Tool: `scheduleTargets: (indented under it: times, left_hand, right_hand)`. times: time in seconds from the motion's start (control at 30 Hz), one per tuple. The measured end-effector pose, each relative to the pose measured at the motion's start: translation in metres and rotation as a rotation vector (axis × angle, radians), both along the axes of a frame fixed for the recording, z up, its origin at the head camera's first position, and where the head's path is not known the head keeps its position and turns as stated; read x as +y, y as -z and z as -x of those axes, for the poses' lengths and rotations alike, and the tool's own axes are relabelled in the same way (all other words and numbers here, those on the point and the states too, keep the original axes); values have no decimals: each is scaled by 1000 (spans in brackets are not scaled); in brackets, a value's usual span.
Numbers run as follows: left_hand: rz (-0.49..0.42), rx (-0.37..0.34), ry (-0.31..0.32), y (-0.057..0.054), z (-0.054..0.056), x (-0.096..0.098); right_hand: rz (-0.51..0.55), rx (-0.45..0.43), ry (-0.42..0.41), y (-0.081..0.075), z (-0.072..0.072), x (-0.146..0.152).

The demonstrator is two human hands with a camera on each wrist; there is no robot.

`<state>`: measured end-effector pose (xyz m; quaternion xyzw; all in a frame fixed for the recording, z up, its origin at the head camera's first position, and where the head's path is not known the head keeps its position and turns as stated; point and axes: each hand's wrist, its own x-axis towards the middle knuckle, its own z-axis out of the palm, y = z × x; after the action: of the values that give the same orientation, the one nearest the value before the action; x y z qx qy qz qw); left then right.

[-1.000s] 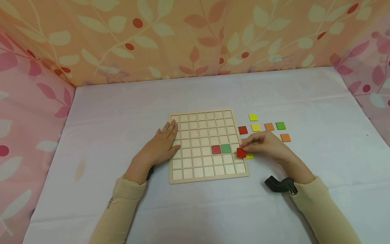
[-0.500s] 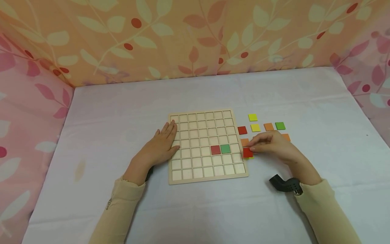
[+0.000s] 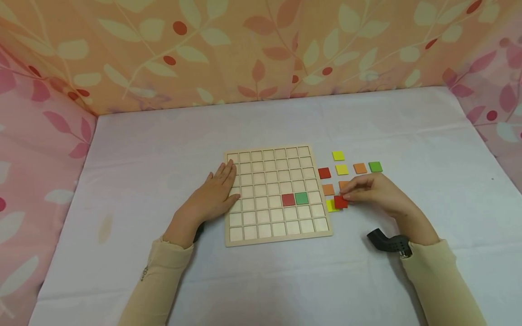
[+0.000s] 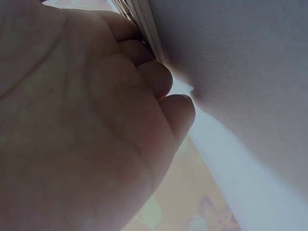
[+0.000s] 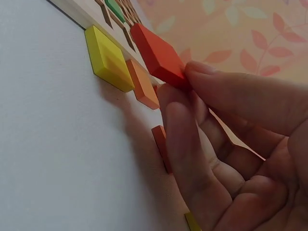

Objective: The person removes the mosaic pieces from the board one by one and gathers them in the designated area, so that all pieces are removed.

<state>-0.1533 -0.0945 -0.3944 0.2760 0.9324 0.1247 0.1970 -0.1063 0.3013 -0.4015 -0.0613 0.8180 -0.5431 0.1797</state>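
A wooden grid board (image 3: 261, 217) lies flat on the table, with a red tile (image 3: 288, 199) and a green tile (image 3: 301, 198) side by side in its cells. My left hand (image 3: 214, 194) rests on the board's left edge, its fingers straight. Off the right edge, my right hand (image 3: 375, 194) pinches a red square tile (image 3: 340, 202) by one corner between thumb and fingers. In the right wrist view that held red tile (image 5: 159, 55) is raised off the table. Just beneath it lies a yellow tile (image 3: 331, 206), partly covered in the head view.
Right of the board lie loose tiles: a red one (image 3: 324, 173), an orange one (image 3: 328, 189), yellow ones (image 3: 341, 170), another orange (image 3: 360, 168) and a green one (image 3: 375, 167). My right hand hides part of the group. Patterned cloth (image 3: 261, 50) rises behind the white table (image 3: 261, 280).
My right hand has moved right with the red tile, from above the board's right edge to beyond the yellow tile, uncovering more of it. My left hand has stayed on the board.
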Motion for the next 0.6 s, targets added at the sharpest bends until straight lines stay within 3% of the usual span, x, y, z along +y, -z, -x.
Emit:
scheduleTargets:
  times: [0.17, 0.6]
  left_hand:
    - [1, 9, 3, 0, 0, 0]
    - [-1, 16, 14, 2, 0, -1]
  right_hand:
    - [-27, 7, 12, -1, 0, 5]
    - [-227, -4, -2, -4, 1, 15]
